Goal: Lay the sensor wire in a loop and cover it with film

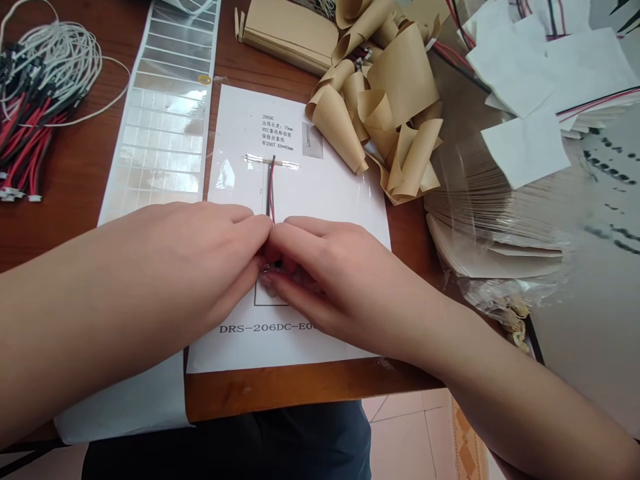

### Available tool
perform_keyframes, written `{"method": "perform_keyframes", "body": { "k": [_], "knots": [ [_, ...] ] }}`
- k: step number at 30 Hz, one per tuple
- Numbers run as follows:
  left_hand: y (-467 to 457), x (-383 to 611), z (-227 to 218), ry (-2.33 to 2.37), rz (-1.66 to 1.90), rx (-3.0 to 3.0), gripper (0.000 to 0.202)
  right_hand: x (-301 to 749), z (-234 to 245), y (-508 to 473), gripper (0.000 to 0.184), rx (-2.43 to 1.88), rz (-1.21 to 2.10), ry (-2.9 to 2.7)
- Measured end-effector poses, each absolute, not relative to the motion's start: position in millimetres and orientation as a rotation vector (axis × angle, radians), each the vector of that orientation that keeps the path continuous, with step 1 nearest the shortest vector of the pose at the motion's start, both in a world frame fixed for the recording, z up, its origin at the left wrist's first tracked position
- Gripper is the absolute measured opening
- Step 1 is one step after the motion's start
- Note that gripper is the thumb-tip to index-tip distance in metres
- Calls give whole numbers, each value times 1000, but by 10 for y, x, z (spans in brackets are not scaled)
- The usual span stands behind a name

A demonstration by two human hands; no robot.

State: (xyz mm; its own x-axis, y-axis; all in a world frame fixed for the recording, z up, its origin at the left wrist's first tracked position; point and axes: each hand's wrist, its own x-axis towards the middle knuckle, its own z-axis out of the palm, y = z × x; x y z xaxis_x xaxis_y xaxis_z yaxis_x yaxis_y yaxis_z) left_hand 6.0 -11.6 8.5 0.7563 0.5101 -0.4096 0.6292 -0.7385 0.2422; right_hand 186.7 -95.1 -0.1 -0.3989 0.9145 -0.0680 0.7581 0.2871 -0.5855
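A pair of red and black wires (271, 190) runs down a printed white sheet (345, 200) from a strip of clear tape (287, 163). My left hand (215, 247) is closed at the lower end of these wires, thumb and fingertips pinched together. Pressed up against it, my right hand (320, 260) is also closed around that same end, its fingers curled. Between the fingertips a small dark bit shows; most of what lies there is hidden. Under the hands, part of a printed rectangle outline is visible on the sheet.
To the left are a sheet of clear labels (165, 120) and a bundle of white, red and black wires (50, 80). Curled brown paper pieces (400, 73) and a brown paper stack (290, 33) lie behind. Bagged sheets (490, 233) and white papers (530, 147) are on the right.
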Motion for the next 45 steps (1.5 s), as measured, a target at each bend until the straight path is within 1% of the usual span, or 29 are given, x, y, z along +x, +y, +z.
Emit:
{"method": "perform_keyframes", "body": {
  "k": [3,7,10,15,17,25,33,39,41,45],
  "knots": [
    [-118,61,66,865,-414,2585,39,1864,-1,-951,13,-1533,793,-2279],
    [-137,81,81,854,-443,2632,34,1870,-1,-948,13,-1517,786,-2273],
    [-134,67,67,844,-454,2682,35,1872,-3,-946,14,-1504,781,-2269],
    [-95,-28,-37,687,-177,2774,42,1872,-16,-942,12,-1492,780,-2271],
    [-88,-50,-66,659,-118,2800,43,1873,-19,-941,12,-1487,777,-2275],
    [-87,-14,-77,692,-229,2787,43,1877,8,-959,14,-1510,752,-2304],
    [-63,-80,-110,648,-148,2812,42,1872,25,-971,18,-1544,733,-2344],
    [-54,-71,-94,612,-108,2853,45,1876,24,-964,16,-1540,733,-2336],
    [-56,-62,-90,621,-84,2867,43,1878,22,-963,16,-1535,736,-2331],
    [-73,-56,-93,599,-22,2850,34,1878,16,-962,14,-1524,748,-2317]
  ]
}}
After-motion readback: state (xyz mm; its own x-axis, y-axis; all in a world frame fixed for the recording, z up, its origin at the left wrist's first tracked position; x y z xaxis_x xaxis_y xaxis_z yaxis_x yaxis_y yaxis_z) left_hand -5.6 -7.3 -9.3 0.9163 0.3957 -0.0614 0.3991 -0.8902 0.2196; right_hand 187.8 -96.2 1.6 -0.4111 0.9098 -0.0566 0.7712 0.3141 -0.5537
